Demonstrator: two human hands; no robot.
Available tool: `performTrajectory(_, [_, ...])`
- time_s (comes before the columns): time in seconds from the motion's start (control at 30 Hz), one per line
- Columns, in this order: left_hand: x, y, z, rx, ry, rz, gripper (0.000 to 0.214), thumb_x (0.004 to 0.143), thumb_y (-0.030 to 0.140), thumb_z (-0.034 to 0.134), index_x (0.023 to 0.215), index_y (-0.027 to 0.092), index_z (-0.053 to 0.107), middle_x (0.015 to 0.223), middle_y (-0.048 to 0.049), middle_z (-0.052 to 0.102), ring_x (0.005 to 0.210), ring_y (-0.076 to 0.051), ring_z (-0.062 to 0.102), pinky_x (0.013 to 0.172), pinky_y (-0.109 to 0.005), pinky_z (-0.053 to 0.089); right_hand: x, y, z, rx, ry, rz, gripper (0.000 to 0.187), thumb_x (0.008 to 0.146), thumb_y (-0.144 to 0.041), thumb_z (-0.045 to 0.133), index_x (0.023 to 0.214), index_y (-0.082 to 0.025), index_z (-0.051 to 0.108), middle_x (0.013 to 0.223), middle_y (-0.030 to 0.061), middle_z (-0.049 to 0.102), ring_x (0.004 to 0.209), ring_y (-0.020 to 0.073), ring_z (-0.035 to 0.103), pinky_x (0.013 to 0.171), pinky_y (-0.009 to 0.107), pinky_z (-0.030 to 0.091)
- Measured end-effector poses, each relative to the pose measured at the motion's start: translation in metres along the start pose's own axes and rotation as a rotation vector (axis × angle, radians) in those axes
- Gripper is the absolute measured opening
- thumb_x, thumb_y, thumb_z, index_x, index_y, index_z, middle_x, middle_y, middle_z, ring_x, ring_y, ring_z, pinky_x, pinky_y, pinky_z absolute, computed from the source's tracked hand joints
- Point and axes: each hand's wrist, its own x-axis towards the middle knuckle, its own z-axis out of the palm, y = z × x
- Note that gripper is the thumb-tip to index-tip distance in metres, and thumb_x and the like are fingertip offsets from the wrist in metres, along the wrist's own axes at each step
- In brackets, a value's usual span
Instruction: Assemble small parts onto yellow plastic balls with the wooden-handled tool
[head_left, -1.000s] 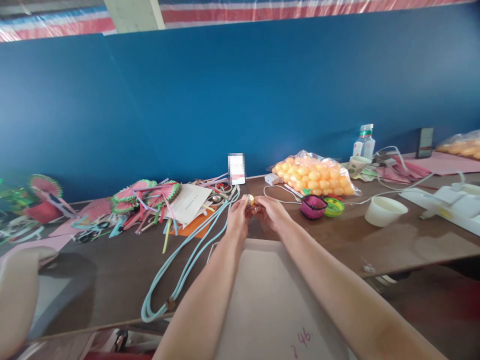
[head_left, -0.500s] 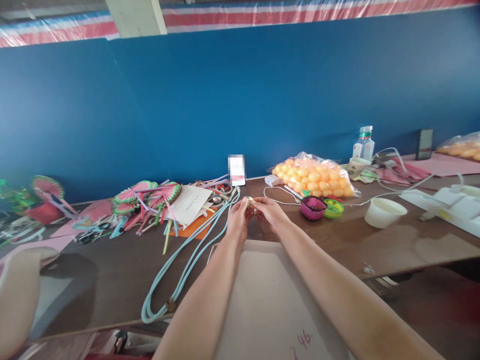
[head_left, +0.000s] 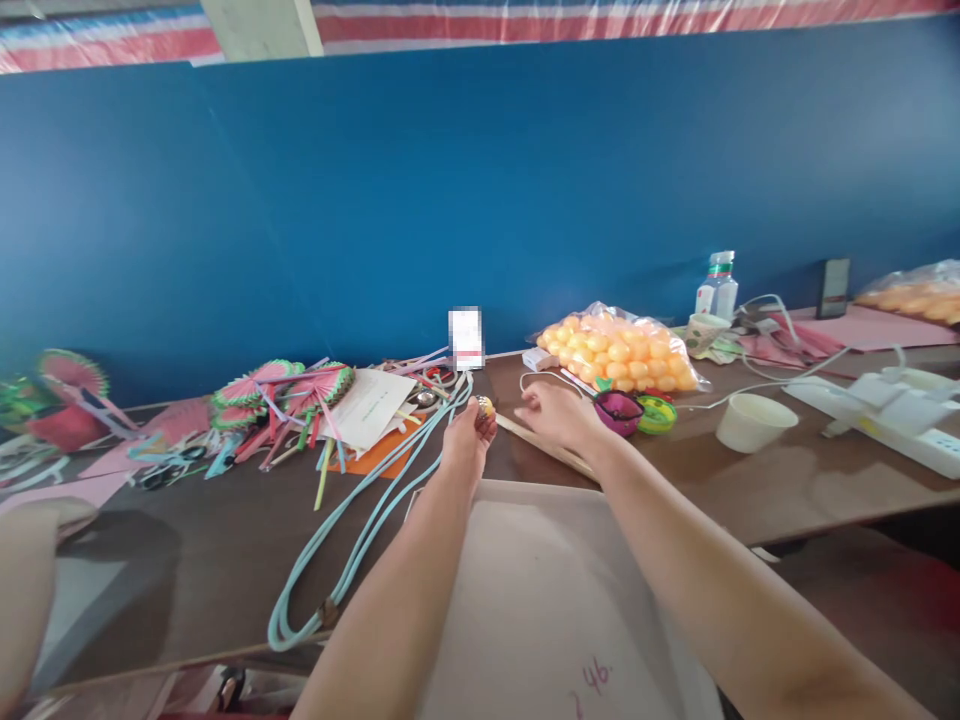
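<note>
My left hand pinches a small round yellow-orange piece at its fingertips, held just above the brown table. A little to the right, my right hand has its fingers curled loosely; a thin wooden stick runs under it, and I cannot tell if the hand grips it. Both forearms reach over a pale board lying at the table's near edge. A clear bag of yellow-orange balls lies behind my right hand.
Light blue cords loop left of the board. Pink and green folded paper fans, straws and a paper sheet pile at back left. A magenta cup, green lid, white bowl, bottle and power strip stand right.
My hands, joined around the small piece before, have come apart. The left keeps the piece; the right has moved right, over the stick. The view has shifted slightly.
</note>
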Motion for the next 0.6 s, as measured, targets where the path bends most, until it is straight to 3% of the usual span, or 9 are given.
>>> performTrajectory(0.17, [-0.003, 0.000, 0.000, -0.034, -0.017, 0.004, 0.014, 0.088, 0.024, 0.059, 0.084, 0.011, 0.062, 0.075, -0.0093, 0.067, 0.061, -0.010, 0.062, 0.059, -0.019, 0.052, -0.006, 0.014, 0.025, -0.261, -0.191, 0.076, 0.037, 0.079, -0.042, 0.062, 0.107, -0.019, 0.064, 0.113, 0.0155, 0.067, 0.104, 0.0313, 0.064, 0.082, 0.040, 0.048])
performTrajectory(0.4, [-0.002, 0.000, 0.000, -0.023, -0.057, -0.012, 0.025, 0.086, 0.035, 0.062, 0.083, 0.011, 0.063, 0.078, -0.0113, 0.069, 0.058, -0.010, 0.062, 0.055, -0.020, 0.052, -0.001, 0.022, 0.037, -0.295, -0.222, 0.045, 0.032, 0.079, -0.033, 0.061, 0.107, -0.018, 0.066, 0.113, 0.0162, 0.066, 0.106, 0.0318, 0.063, 0.081, 0.040, 0.048])
performTrajectory(0.6, [-0.004, -0.001, 0.000, 0.010, -0.063, 0.013, 0.015, 0.086, 0.026, 0.062, 0.083, 0.011, 0.062, 0.079, -0.0116, 0.069, 0.055, -0.009, 0.060, 0.052, -0.018, 0.050, -0.003, 0.021, 0.037, -0.286, -0.168, 0.030, 0.032, 0.086, -0.024, 0.050, 0.112, -0.013, 0.065, 0.114, 0.0211, 0.062, 0.109, 0.0336, 0.060, 0.085, 0.041, 0.047])
